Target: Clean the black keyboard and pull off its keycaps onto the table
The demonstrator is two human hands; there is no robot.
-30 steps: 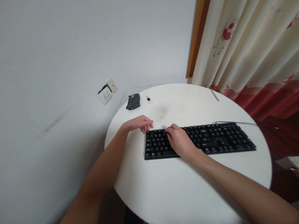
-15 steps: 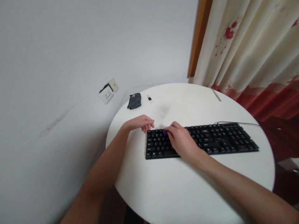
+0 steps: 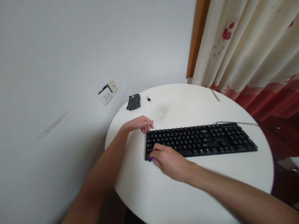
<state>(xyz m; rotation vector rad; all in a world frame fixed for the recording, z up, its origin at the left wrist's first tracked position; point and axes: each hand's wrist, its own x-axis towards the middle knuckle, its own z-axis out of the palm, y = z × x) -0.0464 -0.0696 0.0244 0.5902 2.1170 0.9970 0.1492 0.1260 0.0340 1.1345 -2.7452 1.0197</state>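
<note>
A black keyboard (image 3: pixel 193 138) lies on the round white table (image 3: pixel 201 193). My right hand (image 3: pixel 168 160) is over its lower left corner, fingers pinched on a small purple object (image 3: pixel 151 159). Only a bit of that object shows past the fingertips, so its kind is hidden. At the keyboard's upper left corner rests my left hand (image 3: pixel 142 123), fingers loosely bent and slightly apart, with nothing visible in them. Its fingertips are beside or touching the corner; I cannot tell which.
A dark grey pouch (image 3: pixel 134 102) and a small black item with pale prongs (image 3: pixel 149 99) lie at the table's far left. A thin light stick (image 3: pixel 215 95) is near the far right edge. The keyboard's cable (image 3: pixel 235 123) runs off right. Wall sockets (image 3: pixel 105 95) are at left, a curtain (image 3: pixel 252 62) at right.
My right hand has moved left and toward me, from the keyboard's top rows to its lower left corner, with the purple object. The left hand stays in place.
</note>
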